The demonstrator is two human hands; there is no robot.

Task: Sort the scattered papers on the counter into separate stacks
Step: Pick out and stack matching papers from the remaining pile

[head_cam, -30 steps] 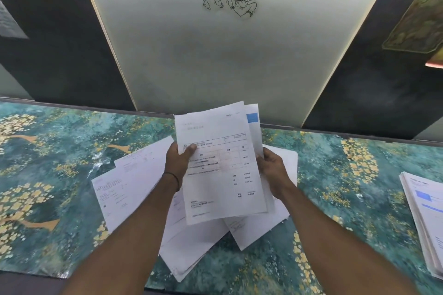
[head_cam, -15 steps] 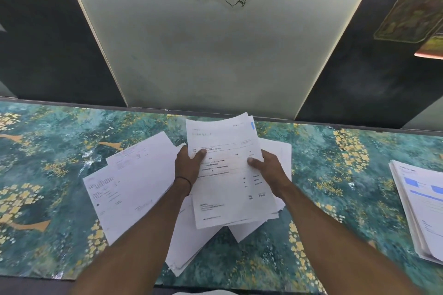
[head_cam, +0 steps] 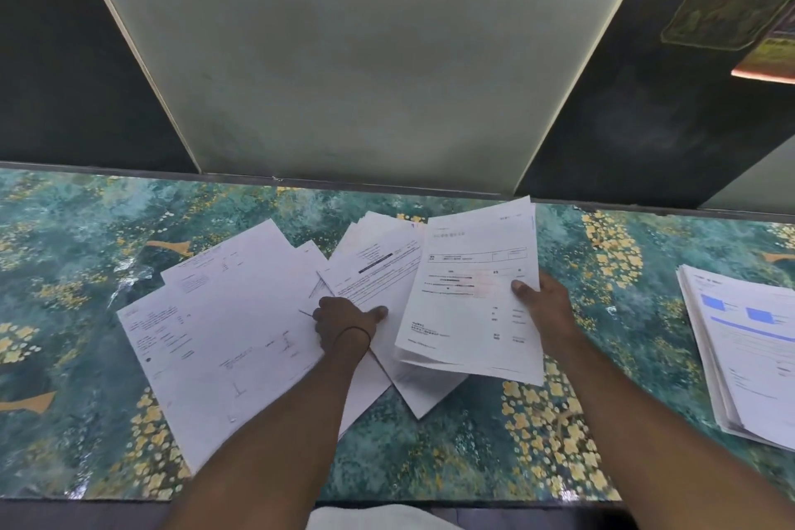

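The right hand's [head_cam: 548, 308] fingers [head_cam: 522, 286] pinch the right edge of a sheaf of papers [head_cam: 469, 314] held over the scattered papers [head_cam: 223, 340]; the left hand [head_cam: 344, 321] rests curled on those sheets, thumb out, grip unclear. Bare green surface [head_cam: 602, 400] separates them from a sorted stack [head_cam: 748, 357] at the frame's right edge.

Print on the papers [head_cam: 469, 297] is too blurred to read
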